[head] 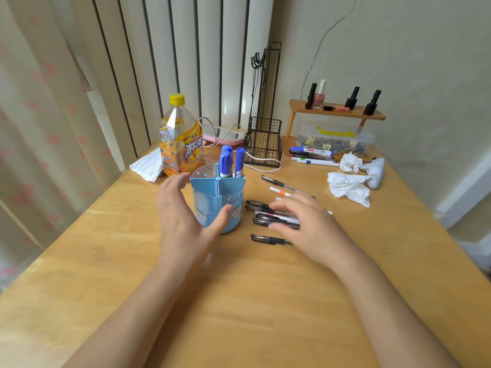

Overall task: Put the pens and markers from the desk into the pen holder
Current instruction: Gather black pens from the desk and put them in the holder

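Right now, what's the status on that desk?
Left hand open beside pen holder. Right hand open over loose pens. Two blue markers already in. Nothing blocking.

Single head-worn view, wide-angle, set above the near edge of the tabletop (pixel 265 301), facing forward and down toward the far wall; close range.

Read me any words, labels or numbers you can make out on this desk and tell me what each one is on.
"冰红茶": big characters on the bottle label.
Small blue patch on the same label: blurred, unreadable.
Pen holder: a short line of small letters by its rim, too small to read.
Blue marker by the box: red and white label, too small to read.
Nothing else carries readable text.
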